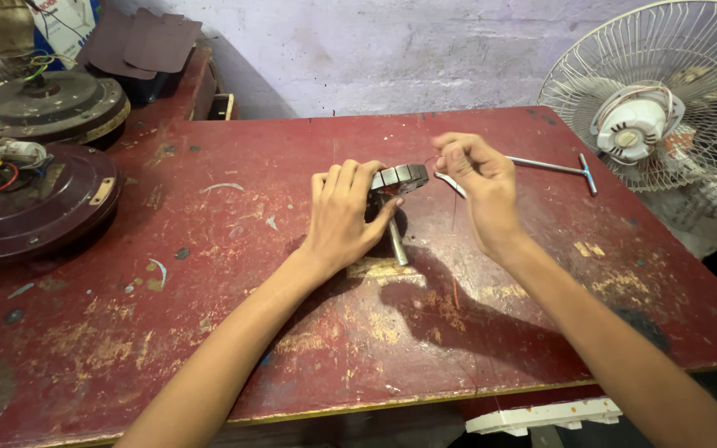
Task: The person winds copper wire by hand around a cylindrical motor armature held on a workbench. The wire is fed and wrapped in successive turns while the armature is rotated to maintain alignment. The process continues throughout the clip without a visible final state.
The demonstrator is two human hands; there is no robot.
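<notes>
Nearest the camera, two bare forearms are reaching out over the worn red table (209, 332), whose paint is showing scratches and pale chips along the front edge. The left hand (343, 217) is lying curled over a small metal stator core (400, 177), fingers wrapping its near side and the thumb pressing against the steel shaft (397, 241) that is sticking out toward the person. The core is sitting just off the table's middle, between the two hands. The right hand (476, 184) is hovering just beside the core, its thumb and forefinger pressing together and pinching a thin copper wire (456, 217) that is running down from the fingertips toward the table; the other fingers are folding loosely.

Just beyond the right hand, a T-handled tool (559, 168) is lying flat on the table. Off to the left, two dark round ceiling-fan motor housings (35, 199) are resting with coloured wires trailing on top. At the far right, a white table fan (665, 91) with a wire guard is standing against the pale purple wall (375, 50).
</notes>
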